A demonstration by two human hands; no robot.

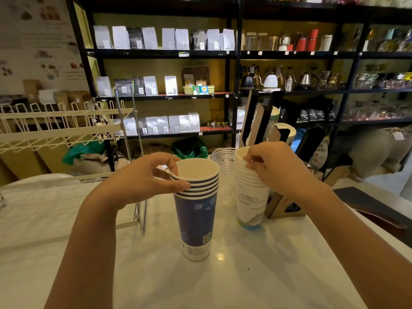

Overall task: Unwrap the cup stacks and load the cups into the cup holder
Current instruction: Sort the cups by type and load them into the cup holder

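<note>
Dim interior, soft overhead glare, perhaps slight blur, bowed edges

Black shelving (236, 54) along back wall: white and grey pouches (165, 39) on its left bays, kettles (270, 82) and red flasks (308, 41) on right bays. White wire rack (55, 126) left of shelving. Green bags (189, 148) on floor below it

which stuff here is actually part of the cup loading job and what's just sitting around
Part of the job:
- blue cup stack, gripped by the left hand
- white cup stack, gripped by the right hand
- clear cup stack
- cup holder

Just lying about:
- white wire rack
- shelves of coffee bags
- kettles
</note>
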